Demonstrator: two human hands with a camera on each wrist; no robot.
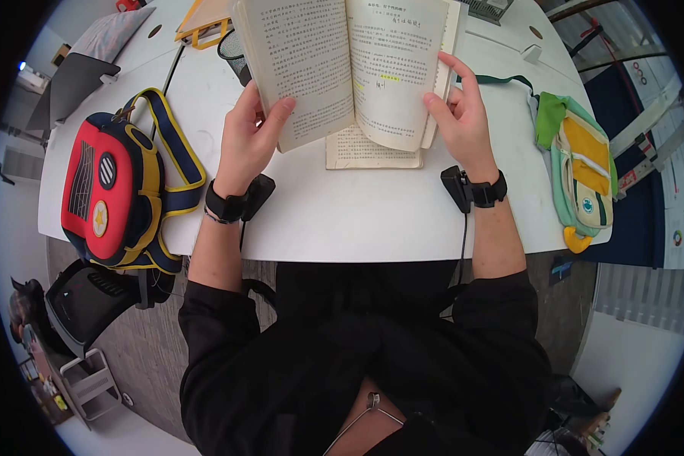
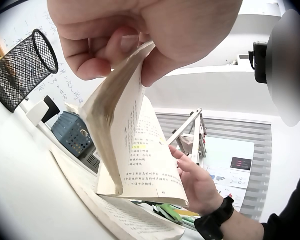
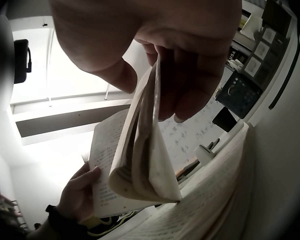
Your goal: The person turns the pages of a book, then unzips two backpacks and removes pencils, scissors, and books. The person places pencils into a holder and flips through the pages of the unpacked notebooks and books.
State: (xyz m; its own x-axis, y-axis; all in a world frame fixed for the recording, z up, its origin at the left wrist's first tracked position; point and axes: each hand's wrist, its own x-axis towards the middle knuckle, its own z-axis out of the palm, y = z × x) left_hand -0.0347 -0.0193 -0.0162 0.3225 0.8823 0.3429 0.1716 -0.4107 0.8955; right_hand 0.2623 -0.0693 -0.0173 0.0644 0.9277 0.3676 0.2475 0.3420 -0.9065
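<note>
An open book [image 1: 304, 68] with printed pages is held up over the white table, tilted toward the head camera. My left hand [image 1: 247, 140] grips its left edge, thumb on the page and fingers behind. At the opposite edge my right hand [image 1: 465, 125] pinches the pages, thumb in front. Yellow highlighting and handwritten marks [image 1: 381, 85] show on the right-hand page. Beneath it another open book [image 1: 374, 158] lies on the table, mostly hidden in the head view. The right wrist view shows the held pages [image 3: 135, 145] edge-on, bowed between thumb and fingers.
A red and navy backpack [image 1: 102, 190] sits at the table's left, a green and yellow bag [image 1: 585, 167] at its right. Behind the books stand a black mesh cup [image 2: 25, 70] and a blue basket [image 2: 72, 134]. A dark laptop [image 1: 83, 85] lies far left.
</note>
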